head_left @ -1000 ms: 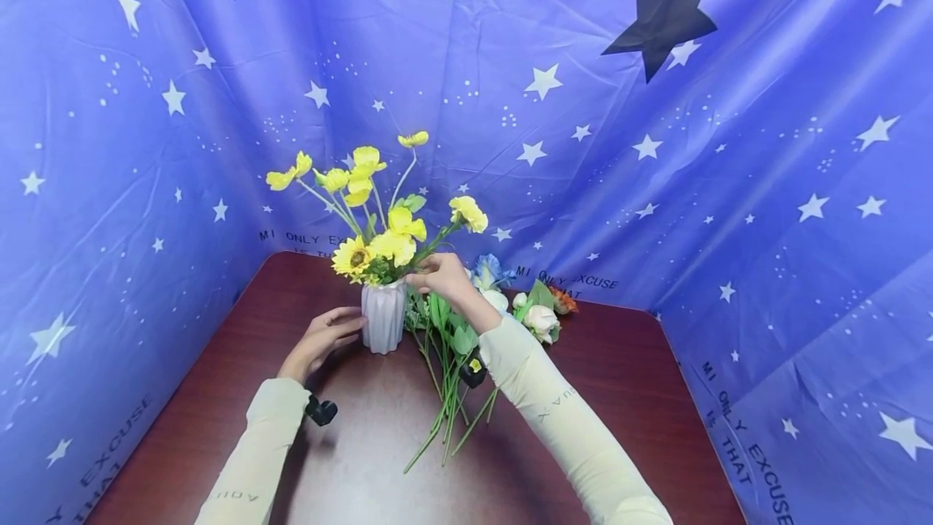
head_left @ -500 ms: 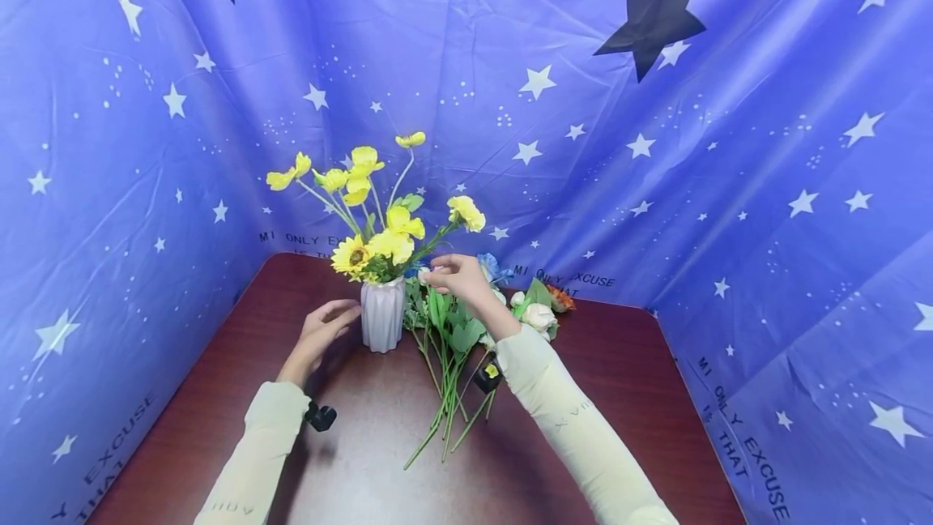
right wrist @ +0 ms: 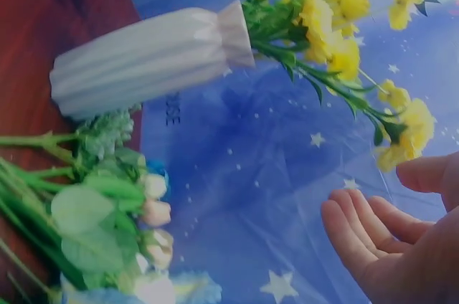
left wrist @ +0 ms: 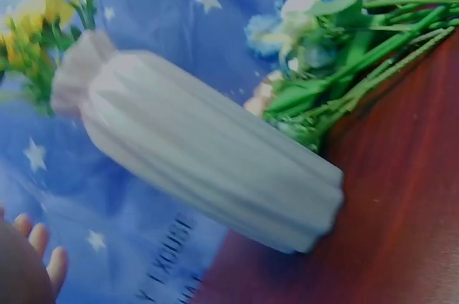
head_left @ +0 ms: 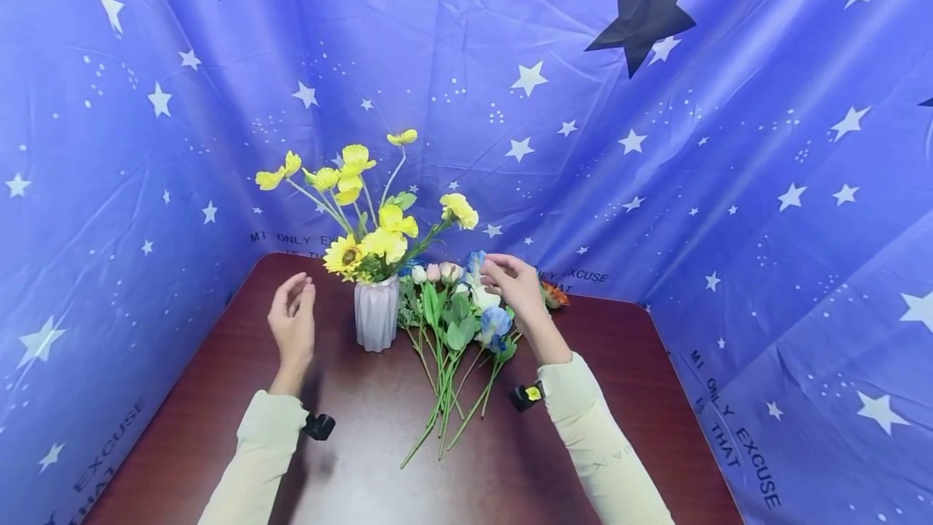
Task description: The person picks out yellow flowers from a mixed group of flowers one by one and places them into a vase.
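Observation:
A pale, ribbed vase (head_left: pixel 377 316) stands upright on the table, with several yellow flowers (head_left: pixel 384 244) in its mouth. To the left of the vase and apart from it, my left hand (head_left: pixel 292 330) is raised, its fingers loosely bent around nothing. My right hand (head_left: pixel 521 294) hovers over the blossom end of a pile of loose flowers (head_left: pixel 452 322). In the right wrist view that right hand (right wrist: pixel 394 239) shows its palm, fingers relaxed and holding nothing. The ribbed vase (left wrist: pixel 208 150) fills much of the left wrist view.
Loose green stems (head_left: pixel 443 411) point toward the table's front, right of the vase. An orange flower (head_left: pixel 555 295) lies behind my right hand. A blue star-printed curtain (head_left: pixel 466 104) surrounds the dark red wooden table (head_left: pixel 612 428) on the back and sides.
My right hand has left the flower stems at the vase's mouth and moved right, over the loose pile. My left hand has drawn away from the vase to the left and risen.

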Available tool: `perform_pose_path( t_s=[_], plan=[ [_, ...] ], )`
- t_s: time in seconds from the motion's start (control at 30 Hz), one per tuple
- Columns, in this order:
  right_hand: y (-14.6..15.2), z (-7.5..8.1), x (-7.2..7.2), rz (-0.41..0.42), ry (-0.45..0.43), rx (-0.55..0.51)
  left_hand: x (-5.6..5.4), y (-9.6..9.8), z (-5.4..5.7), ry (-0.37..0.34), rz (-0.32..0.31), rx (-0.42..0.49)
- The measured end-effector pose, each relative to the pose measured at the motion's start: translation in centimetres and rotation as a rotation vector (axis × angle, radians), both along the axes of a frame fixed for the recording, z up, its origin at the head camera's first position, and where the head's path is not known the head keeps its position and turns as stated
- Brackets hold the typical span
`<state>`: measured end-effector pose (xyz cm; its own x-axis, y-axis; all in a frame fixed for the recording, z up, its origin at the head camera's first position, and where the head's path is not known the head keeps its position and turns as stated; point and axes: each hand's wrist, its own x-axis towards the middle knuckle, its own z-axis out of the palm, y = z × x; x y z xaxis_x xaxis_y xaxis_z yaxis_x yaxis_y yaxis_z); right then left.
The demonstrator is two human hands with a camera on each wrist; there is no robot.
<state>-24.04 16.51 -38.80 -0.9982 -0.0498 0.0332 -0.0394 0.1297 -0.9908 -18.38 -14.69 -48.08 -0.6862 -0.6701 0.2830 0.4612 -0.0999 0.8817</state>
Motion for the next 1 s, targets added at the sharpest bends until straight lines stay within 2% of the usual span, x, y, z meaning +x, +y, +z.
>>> perform_pose_path(
  t_s=[0.1, 0.17, 0.27, 0.37, 0.47, 0.6, 0.77, 0.83, 1.0],
  plan=[
    [1.1, -0.1, 0.8, -0.046, 0.068, 0.039, 0.3, 0.6, 1.1, 0.065, 0.083, -0.009],
    [1.6, -0.2, 1.3, -0.064, 0.106, 0.068, 0.3, 0.9, 1.7, 0.094, 0.121, -0.051],
    [2.3, -0.2, 2.1, -0.08, 0.162, 0.108, 0.4, 1.3, 2.6, 0.128, 0.163, -0.172],
    [2.9, -0.1, 2.6, -0.092, 0.228, 0.144, 1.0, 2.4, 4.6, 0.175, 0.195, -0.313],
    [3.5, 0.1, 3.0, -0.094, 0.307, 0.198, 1.3, 3.7, 6.6, 0.266, 0.204, -0.43],
    [4.2, 0.1, 3.3, -0.079, 0.387, 0.248, 1.1, 5.5, 8.3, 0.415, 0.171, -0.508],
    [4.5, -0.6, 3.9, -0.084, 0.421, 0.385, 0.1, 7.4, 8.7, 0.571, 0.092, -0.582],
    [4.5, -1.1, 4.0, -0.077, 0.429, 0.452, -0.2, 8.2, 8.5, 0.602, 0.049, -0.629],
    [4.3, -2.5, 4.2, 0.007, 0.431, 0.584, -0.4, 9.9, 7.4, 0.602, -0.059, -0.778]
  ],
)
